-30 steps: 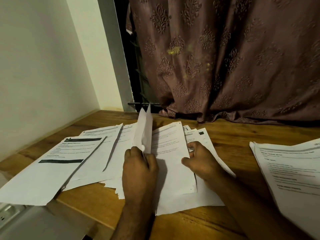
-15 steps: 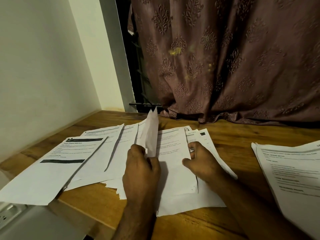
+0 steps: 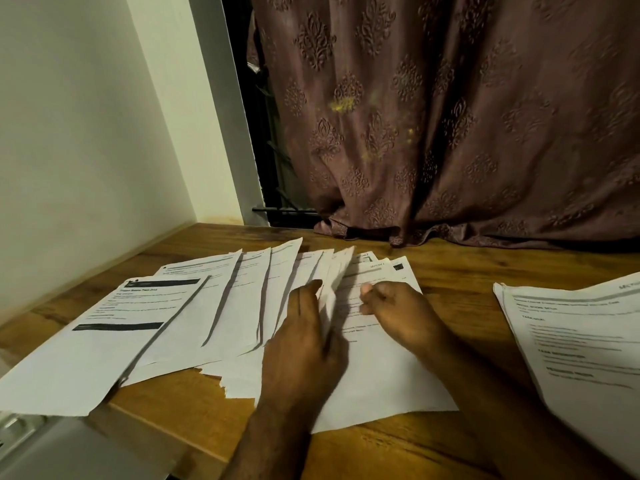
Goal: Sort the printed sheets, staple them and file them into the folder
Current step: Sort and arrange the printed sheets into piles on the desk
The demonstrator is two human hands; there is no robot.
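While the sheet that stood upright 0.5 s ago now lies nearly flat, the left hand (image 3: pixel 304 344) rests on the fanned printed sheets (image 3: pixel 249 306) w/ fingers fairly straight; its thumb side seems to nip the edge of one lifted sheet (image 3: pixel 337 271), though blur leaves that unsure. Right hand (image 3: pixel 398 313) sits just beside it on the top page (image 3: pixel 374 368), fingers loosely curled, pressing the page down, not gripping anything I can tell.

Change vs. earlier: the raised sheet has dropped left onto the fan, which looks spread wider, approx. six overlapping edges showing. Right hand has hardly shifted.

Meaning, as I read it: sorting is under way, one page turned over from the right pile to the left fan. Stapling and filing not yet begun; no stapler or folder in view.

Second stack (image 3: pixel 571 341) lies well apart at the right of the wooden counter (image 3: pixel 450 268), untouched. Far-left sheet (image 3: pixel 104 341) overhangs the counter edge.
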